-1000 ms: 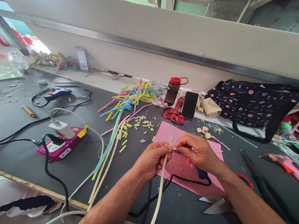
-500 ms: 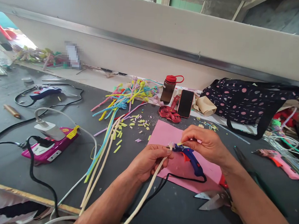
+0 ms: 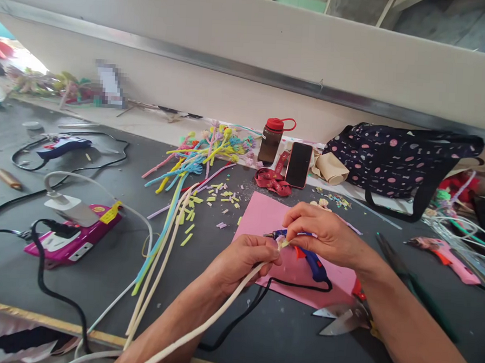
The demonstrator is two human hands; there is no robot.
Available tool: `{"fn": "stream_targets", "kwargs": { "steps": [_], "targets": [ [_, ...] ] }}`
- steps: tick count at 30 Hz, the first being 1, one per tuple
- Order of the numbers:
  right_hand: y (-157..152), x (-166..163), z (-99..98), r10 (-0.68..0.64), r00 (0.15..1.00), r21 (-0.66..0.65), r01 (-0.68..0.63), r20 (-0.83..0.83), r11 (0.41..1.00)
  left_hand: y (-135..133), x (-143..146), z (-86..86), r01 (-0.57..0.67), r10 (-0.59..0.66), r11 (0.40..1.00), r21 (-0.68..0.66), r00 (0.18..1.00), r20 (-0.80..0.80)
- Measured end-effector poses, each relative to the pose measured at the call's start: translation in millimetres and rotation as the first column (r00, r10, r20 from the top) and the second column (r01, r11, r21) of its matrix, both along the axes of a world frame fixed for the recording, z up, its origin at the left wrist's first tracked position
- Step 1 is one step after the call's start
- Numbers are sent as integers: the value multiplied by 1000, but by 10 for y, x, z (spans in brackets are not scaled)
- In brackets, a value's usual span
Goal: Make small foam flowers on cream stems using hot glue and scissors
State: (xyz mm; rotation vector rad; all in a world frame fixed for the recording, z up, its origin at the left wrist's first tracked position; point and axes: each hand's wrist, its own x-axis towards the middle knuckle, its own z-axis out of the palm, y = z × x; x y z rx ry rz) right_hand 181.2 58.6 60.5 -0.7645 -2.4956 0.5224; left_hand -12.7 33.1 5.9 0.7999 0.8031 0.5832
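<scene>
My left hand [image 3: 240, 260] is closed round a long cream pipe cleaner [image 3: 194, 330] that trails down toward the table's front edge. My right hand [image 3: 323, 234] pinches a small yellowish piece at the cleaner's tip [image 3: 282, 243]. Both hands hover over a pink sheet [image 3: 265, 218]. A blue glue gun [image 3: 309, 258] lies on that sheet just under my right hand, its black cord [image 3: 260, 299] running toward me.
Scissors [image 3: 341, 319] lie by my right forearm. Coloured pipe cleaners [image 3: 194, 165] and cut bits spread to the left. A pink power strip [image 3: 72, 237] with cables, a brown bottle [image 3: 270, 140], a phone [image 3: 297, 164], a spotted bag [image 3: 394, 159] and a pink glue gun [image 3: 442, 251] ring the workspace.
My hands lowered slightly and the view shifted, uncovering the blue glue gun. The cream pipe cleaner now slants further left. My right fingers stay pinched at its tip.
</scene>
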Motion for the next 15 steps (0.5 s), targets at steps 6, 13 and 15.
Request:
{"fn": "stream_targets", "kwargs": {
  "steps": [6, 13, 15],
  "targets": [
    [-25, -15, 11, 8, 1000, 15, -8, 24, 1000, 5, 3, -9, 11, -11, 1000, 10, 999, -37],
    [-42, -55, -12, 17, 998, 45, -20, 68, 999, -21, 35, 31, -19, 28, 997, 79, 993, -114],
    [-44, -61, -24, 20, 997, 58, -24, 75, 998, -24, 42, 30, -25, 38, 995, 98, 991, -130]
  ]
}}
